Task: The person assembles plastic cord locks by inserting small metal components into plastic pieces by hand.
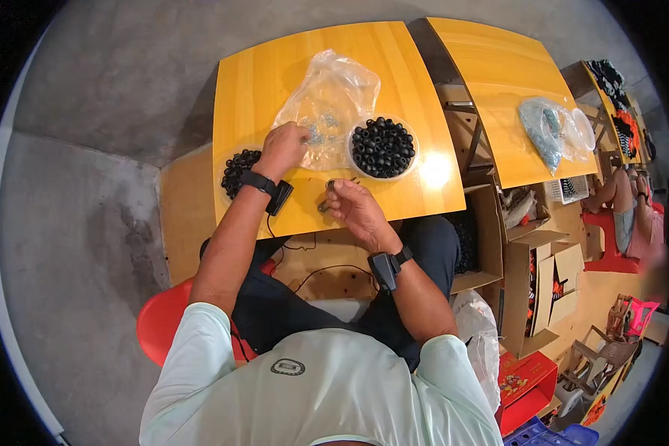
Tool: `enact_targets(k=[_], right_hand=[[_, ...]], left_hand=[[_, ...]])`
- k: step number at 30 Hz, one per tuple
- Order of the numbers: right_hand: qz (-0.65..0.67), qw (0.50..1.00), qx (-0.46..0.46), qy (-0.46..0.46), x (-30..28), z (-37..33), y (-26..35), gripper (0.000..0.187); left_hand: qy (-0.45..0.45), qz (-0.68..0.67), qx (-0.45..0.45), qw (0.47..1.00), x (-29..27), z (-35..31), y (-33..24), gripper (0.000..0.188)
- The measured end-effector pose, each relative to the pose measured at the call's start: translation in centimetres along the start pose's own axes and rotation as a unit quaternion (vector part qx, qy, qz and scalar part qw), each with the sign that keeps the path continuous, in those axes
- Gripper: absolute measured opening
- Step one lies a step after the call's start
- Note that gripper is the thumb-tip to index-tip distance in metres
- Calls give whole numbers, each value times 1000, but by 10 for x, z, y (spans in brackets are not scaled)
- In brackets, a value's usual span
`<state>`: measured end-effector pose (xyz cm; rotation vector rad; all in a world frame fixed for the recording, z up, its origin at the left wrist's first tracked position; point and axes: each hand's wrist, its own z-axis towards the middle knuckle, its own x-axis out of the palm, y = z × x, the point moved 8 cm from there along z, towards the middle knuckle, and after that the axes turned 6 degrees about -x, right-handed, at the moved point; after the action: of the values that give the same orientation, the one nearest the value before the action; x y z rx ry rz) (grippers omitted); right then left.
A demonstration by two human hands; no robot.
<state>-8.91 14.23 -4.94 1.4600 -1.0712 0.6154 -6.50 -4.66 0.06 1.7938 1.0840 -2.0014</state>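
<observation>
My left hand (284, 151) reaches over a clear plastic bag (338, 82) lying on the yellow wooden table. Its fingers are pinched together at small silvery pieces (317, 132) on the bag; what they grip, if anything, is too small to make out. Nearer the table's front edge, my right hand (358, 213) is closed, with a small dark round part (331, 184) between thumb and fingers. A round tub (416, 157) heaped with black beadlike parts stands just beyond it. More black parts (238, 169) sit in a clear container left of my left wrist.
To the right, a second yellow table (502, 82) bears a bag of bluish pieces (543, 134). Cardboard boxes (516, 290) stand on the floor at my right. A thin cable (327, 269) hangs below the table edge. Another person (628, 215) sits at the far right.
</observation>
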Motion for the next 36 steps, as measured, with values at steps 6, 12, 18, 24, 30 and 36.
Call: enact_targets(k=[6,12,18,24,30,36], right_hand=[[-6,1000,-5,-3,4,4,4,18],[-13,1000,-9,-9,2,3,3,15],[-11,1000,-6,-16,4,0,2,15],[14,1000,-3,10,5,0,2,19],[60,997,-25,40,15,-3,6,22],[63,996,-37,51,17,-5,6,21]], left_hand=[[-60,39,35,997,-11,0,-8,13],[-106,-61,12,992,-14,-3,2,7],[-79,-210,-37,974,-16,-1,24,11],[52,-455,-132,879,-23,-21,15,15],[101,-591,-112,792,-14,-84,-34,13],[74,-677,-73,729,2,-106,-44,13]])
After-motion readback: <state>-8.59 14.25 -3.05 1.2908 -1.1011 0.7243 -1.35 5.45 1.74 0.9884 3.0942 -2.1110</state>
